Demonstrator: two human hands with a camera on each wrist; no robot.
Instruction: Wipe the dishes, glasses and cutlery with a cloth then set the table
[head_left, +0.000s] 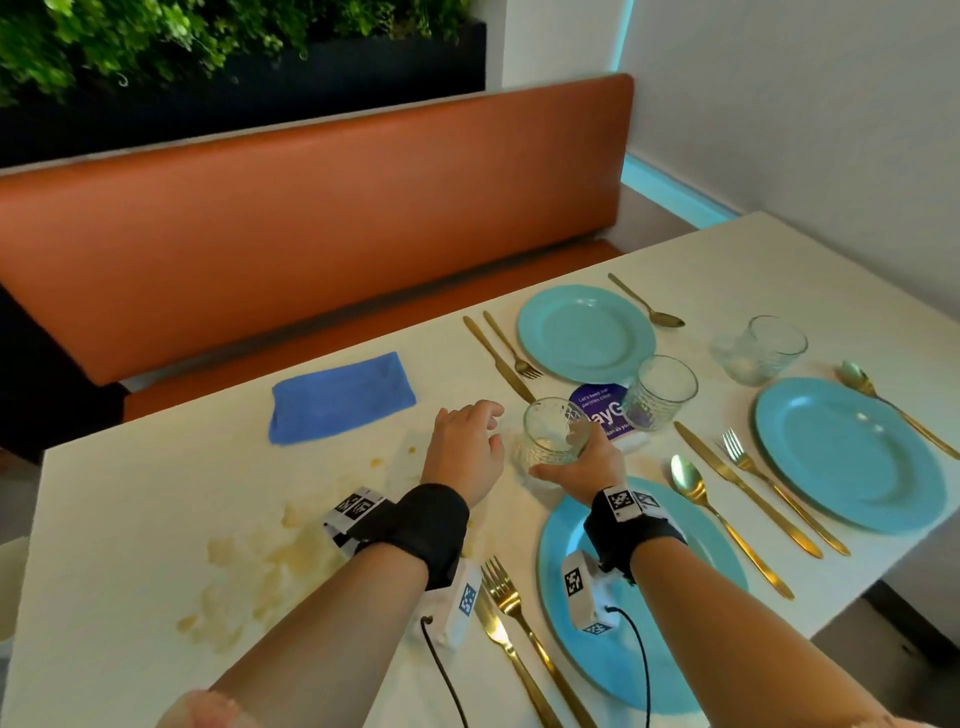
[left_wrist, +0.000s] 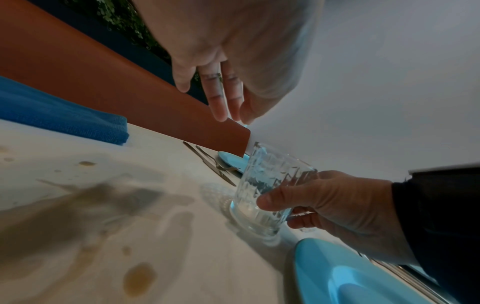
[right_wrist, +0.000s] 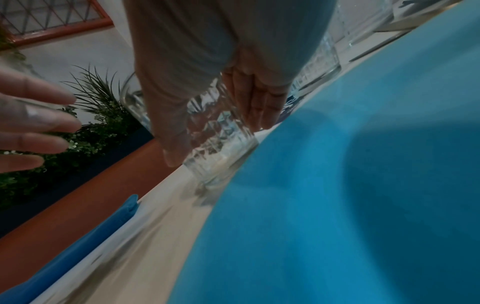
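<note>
Right grip (head_left: 582, 462) wrapped around glass (head_left: 553, 434) standing on stained tabletop (head_left: 156, 519); left grip (head_left: 465, 447) wide, holding nothing, beside glass, near blue cloth (head_left: 340, 397).

Bare table (head_left: 156, 519) lies open at nine o'clock of the left hand (head_left: 464, 451). At three o'clock stands the held glass (head_left: 553, 434); the blue cloth (head_left: 340, 397) lies at eleven, a plate (head_left: 558, 597) at five.

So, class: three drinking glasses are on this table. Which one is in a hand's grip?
The glass nearest the person, just beyond the near blue plate: the right hand holds it. The other two glasses stand untouched farther right.
</note>
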